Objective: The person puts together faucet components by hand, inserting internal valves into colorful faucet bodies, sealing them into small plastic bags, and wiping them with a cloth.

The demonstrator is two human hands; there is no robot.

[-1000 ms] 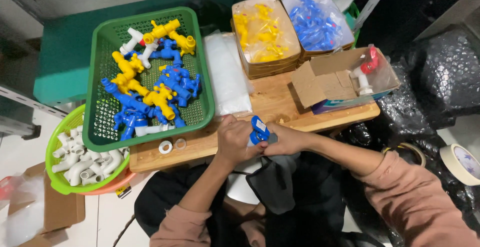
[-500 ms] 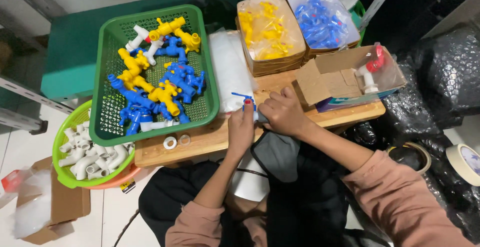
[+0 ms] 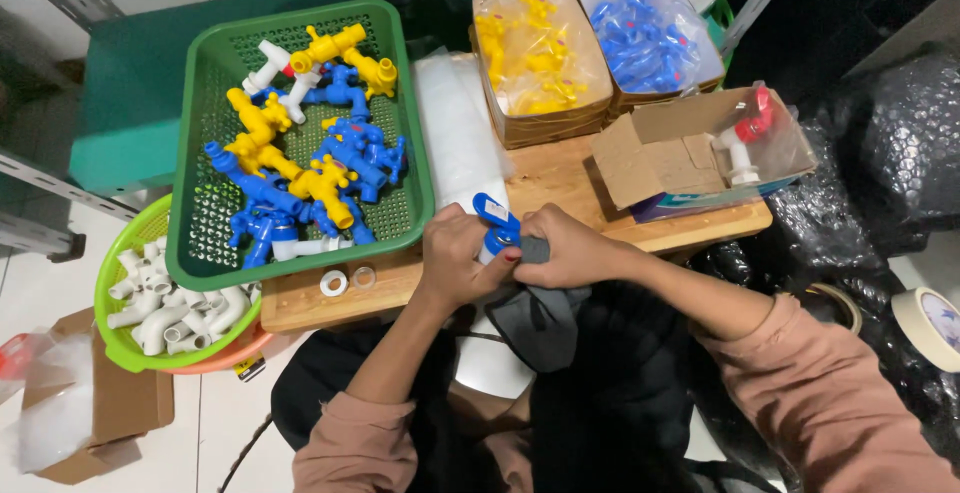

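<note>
My left hand (image 3: 455, 256) and my right hand (image 3: 563, 248) meet at the front edge of a wooden board (image 3: 560, 178), both closed around one small blue plastic tap (image 3: 494, 223) whose handle sticks up between them. My right hand also presses a dark grey cloth (image 3: 535, 313) against the tap; the cloth hangs down over my lap. A green mesh basket (image 3: 195, 193) to the left holds several blue, yellow and white taps. Two small white rings (image 3: 345, 280) lie on the board just left of my left hand.
A round green basket (image 3: 125, 348) of white pipe elbows sits lower left. At the back are a box of yellow parts (image 3: 535, 53) and a box of blue parts (image 3: 650, 33). An open carton (image 3: 665, 153) holds a white and red tap. A tape roll (image 3: 935, 323) lies at right.
The hands came back from the middle of the board to its front edge, and the blue tap now stands upright between them with the cloth against it.
</note>
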